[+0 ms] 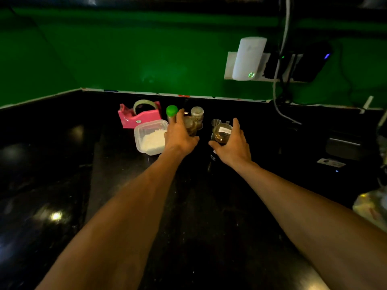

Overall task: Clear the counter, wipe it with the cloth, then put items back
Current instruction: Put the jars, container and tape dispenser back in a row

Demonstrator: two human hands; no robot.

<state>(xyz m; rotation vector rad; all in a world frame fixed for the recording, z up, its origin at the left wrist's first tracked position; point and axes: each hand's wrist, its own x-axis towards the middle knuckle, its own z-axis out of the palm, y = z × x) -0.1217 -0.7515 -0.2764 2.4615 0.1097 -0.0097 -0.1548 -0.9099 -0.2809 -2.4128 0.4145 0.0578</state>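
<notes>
Two bare arms reach forward side by side, the left forearm (pixel 129 206) and right forearm (pixel 303 201) angling in toward each other. The left hand (pixel 180 136), knuckles up, appears in the dim light to curl its fingers round a small jar (pixel 190 127). The right hand (pixel 233 144), thumb spread wide, grips a labelled jar (pixel 222 132).
</notes>
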